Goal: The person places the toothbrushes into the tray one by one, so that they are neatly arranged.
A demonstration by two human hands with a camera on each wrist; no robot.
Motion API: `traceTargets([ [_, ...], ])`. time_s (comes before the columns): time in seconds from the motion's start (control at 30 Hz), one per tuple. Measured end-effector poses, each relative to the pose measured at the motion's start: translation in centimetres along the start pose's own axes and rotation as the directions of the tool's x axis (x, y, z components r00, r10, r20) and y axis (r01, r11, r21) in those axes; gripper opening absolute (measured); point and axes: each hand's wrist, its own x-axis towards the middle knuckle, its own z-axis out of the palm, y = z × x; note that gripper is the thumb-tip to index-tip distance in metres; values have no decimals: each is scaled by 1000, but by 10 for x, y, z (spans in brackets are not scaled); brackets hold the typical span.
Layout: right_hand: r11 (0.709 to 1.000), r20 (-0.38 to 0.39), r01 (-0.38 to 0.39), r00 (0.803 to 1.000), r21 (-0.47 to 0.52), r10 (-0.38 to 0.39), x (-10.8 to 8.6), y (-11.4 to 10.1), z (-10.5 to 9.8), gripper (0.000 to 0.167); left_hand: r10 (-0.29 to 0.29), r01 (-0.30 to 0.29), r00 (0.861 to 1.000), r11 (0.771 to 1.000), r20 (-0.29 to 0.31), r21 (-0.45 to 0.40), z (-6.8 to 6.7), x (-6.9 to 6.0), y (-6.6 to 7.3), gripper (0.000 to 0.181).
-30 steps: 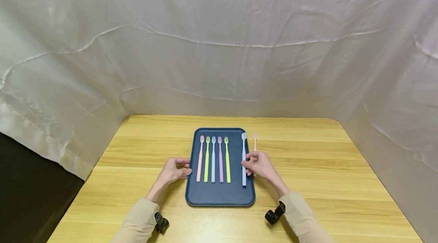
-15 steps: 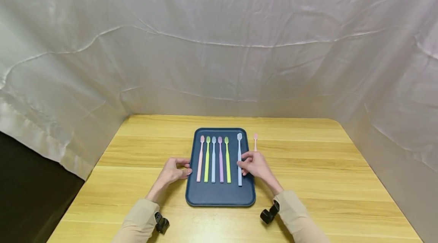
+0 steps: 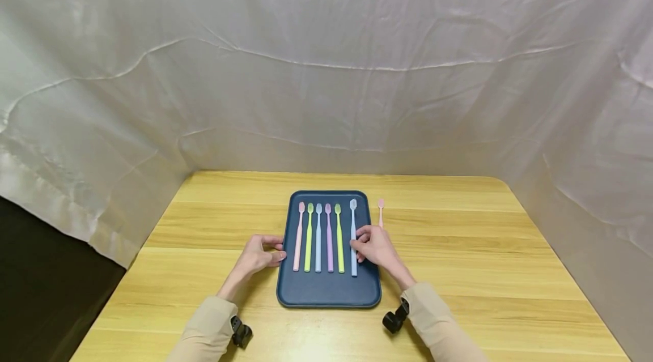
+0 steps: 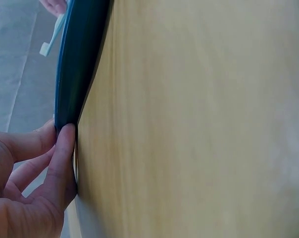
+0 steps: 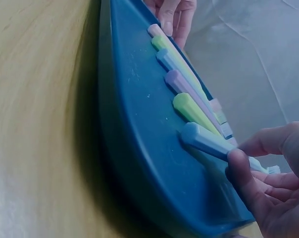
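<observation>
Between the thumb and fingers of my right hand (image 3: 376, 246) is a light blue toothbrush (image 3: 353, 220), pinched by its handle (image 5: 206, 141). It is over the right part of a dark blue tray (image 3: 329, 291), and a shadow shows under its handle in the right wrist view. To its left lie several toothbrushes side by side, heads away from me: pink (image 3: 298, 240), yellow-green (image 3: 308, 240), blue (image 3: 318, 240), purple (image 3: 329, 240) and another yellow-green one (image 3: 339, 240). My left hand (image 3: 257, 254) grips the tray's left rim, thumb and fingers on the edge (image 4: 65, 130).
A pink toothbrush (image 3: 380, 212) lies on the wooden table (image 3: 459, 260) just right of the tray, partly hidden by my right hand. Grey cloth (image 3: 326, 96) hangs behind the table and along both sides.
My right hand has carried the light blue toothbrush left, from the tray's right rim to nearer the row. My left hand and the tray have stayed in place.
</observation>
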Motion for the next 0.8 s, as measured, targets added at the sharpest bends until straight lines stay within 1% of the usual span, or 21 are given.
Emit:
traceTargets([
  [0.23, 1000, 7, -2, 1000, -8, 2, 2, -1, 3, 21, 5, -5, 1000, 1000, 8, 11, -1, -2, 0, 41],
  [0.43, 999, 20, 12, 1000, -35, -11, 2, -2, 4, 21, -5, 6, 1000, 1000, -11, 19, 0, -1, -1, 39],
  [0.63, 999, 13, 12, 1000, -42, -11, 3, -2, 5, 22, -3, 3, 1000, 1000, -12, 24, 0, -1, -1, 39],
  [0.8, 998, -10, 4, 1000, -55, -4, 3, 0, 7, 22, 3, -3, 1000, 1000, -6, 15, 1, -2, 0, 39],
])
